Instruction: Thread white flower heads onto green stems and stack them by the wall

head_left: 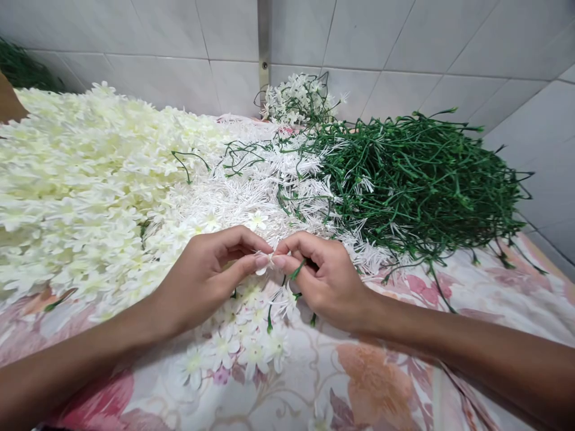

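Both hands meet at the middle, above the near edge of the flower heap. My left hand (209,275) is closed, with thumb and forefinger pinching a small white artificial flower (260,271). My right hand (327,278) is closed too, its fingertips meeting the left ones at this flower. A green plastic stem (297,271) comes out between the right hand's fingers. Just how flower and stem join is hidden by the fingertips. Under the hands lie several white flowers (254,353) and a few green stem ends.
Cream-white flower heads (76,179) are heaped on the left. Thin white stamens (242,194) fill the middle, and a pile of green stems (417,179) lies right. A flower bunch (299,100) rests against the tiled wall (359,36). Floral cloth (309,389) lies beneath.
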Demonstrator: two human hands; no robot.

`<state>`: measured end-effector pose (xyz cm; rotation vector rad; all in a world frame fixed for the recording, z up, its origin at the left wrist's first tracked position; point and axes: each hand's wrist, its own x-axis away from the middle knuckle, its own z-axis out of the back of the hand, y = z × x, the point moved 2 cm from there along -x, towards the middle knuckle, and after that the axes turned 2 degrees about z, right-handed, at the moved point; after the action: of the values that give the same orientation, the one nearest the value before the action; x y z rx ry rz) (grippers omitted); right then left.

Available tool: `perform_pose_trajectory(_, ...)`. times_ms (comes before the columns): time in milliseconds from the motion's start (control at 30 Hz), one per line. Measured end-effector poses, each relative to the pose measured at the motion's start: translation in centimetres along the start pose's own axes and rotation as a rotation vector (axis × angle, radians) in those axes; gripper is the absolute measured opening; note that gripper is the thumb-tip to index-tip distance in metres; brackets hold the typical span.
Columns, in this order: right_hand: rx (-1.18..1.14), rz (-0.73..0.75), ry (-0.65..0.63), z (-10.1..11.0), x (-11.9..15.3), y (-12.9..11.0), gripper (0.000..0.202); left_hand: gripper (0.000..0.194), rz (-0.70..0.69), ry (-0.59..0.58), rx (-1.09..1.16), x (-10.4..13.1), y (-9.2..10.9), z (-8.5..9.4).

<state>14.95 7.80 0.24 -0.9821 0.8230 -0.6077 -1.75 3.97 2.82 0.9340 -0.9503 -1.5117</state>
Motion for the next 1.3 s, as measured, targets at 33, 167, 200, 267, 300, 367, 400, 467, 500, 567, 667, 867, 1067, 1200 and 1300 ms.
perform_pose_trajectory(33, 0.004, 0.01, 0.008, 0.0, 0.0, -0.1, 0.009, 0.005, 0.008, 0.011, 0.018, 0.1, -0.1, 0.0)
perform_pose_trajectory(167, 0.042, 0.043, 0.051, 0.0, -0.1, -0.3, 0.008, 0.004, 0.044, 0.052, 0.143, 0.2, -0.4, -0.4)
perform_pose_trajectory(200, 0.053, 0.046, 0.06, 0.0, 0.0, -0.3, 0.008, 0.004, 0.053, 0.067, 0.171, 0.2, -0.4, -0.4)
perform_pose_trajectory(267, 0.065, 0.047, 0.065, -0.1, 0.0, -0.4, 0.008, 0.004, 0.065, 0.094, 0.208, 0.1, -0.5, -0.5)
perform_pose_trajectory(300, 0.07, 0.044, 0.06, -0.1, 0.0, -0.4, 0.008, 0.004, 0.072, 0.099, 0.218, 0.1, -0.6, -0.5)
perform_pose_trajectory(367, 0.069, 0.023, 0.047, -0.1, 0.1, -0.4, 0.006, 0.004, 0.075, 0.104, 0.223, -0.1, -0.5, -0.5)
perform_pose_trajectory(400, 0.064, 0.007, 0.035, 0.0, 0.2, -0.4, 0.004, 0.004, 0.075, 0.111, 0.219, -0.2, -0.5, -0.4)
perform_pose_trajectory(467, 0.059, -0.02, 0.005, 0.1, 0.3, -0.5, 0.007, 0.003, 0.071, 0.141, 0.202, -0.3, -0.3, -0.1)
perform_pose_trajectory(500, 0.066, -0.026, -0.013, 0.2, 0.3, -0.6, 0.013, 0.003, 0.069, 0.165, 0.192, -0.4, -0.2, 0.1)
perform_pose_trajectory(567, 0.1, -0.017, -0.051, 0.3, 0.3, -0.8, 0.022, 0.002, 0.062, 0.206, 0.165, -0.6, 0.0, 0.5)
perform_pose_trajectory(667, 0.162, 0.029, -0.069, 0.2, 0.1, -1.0, 0.017, 0.002, 0.048, 0.224, 0.108, -0.6, 0.2, 0.9)
perform_pose_trajectory(867, 0.157, 0.094, 0.002, 0.0, -0.2, -0.3, 0.023, 0.006, -0.026, 0.226, 0.006, -0.2, 0.5, 0.8)
perform_pose_trajectory(1067, 0.127, 0.008, 0.039, 0.1, -0.1, 0.0, 0.035, 0.01, -0.119, 0.2, -0.044, 0.2, 0.6, 0.5)
perform_pose_trajectory(1200, 0.158, 0.05, 0.028, 0.1, -0.2, -0.1, 0.04, 0.007, -0.138, 0.153, -0.101, 0.4, 0.4, 0.4)
perform_pose_trajectory(1300, 0.132, 0.059, 0.004, 0.1, -0.2, -0.1, 0.038, 0.006, -0.128, 0.146, -0.125, 0.5, 0.4, 0.3)
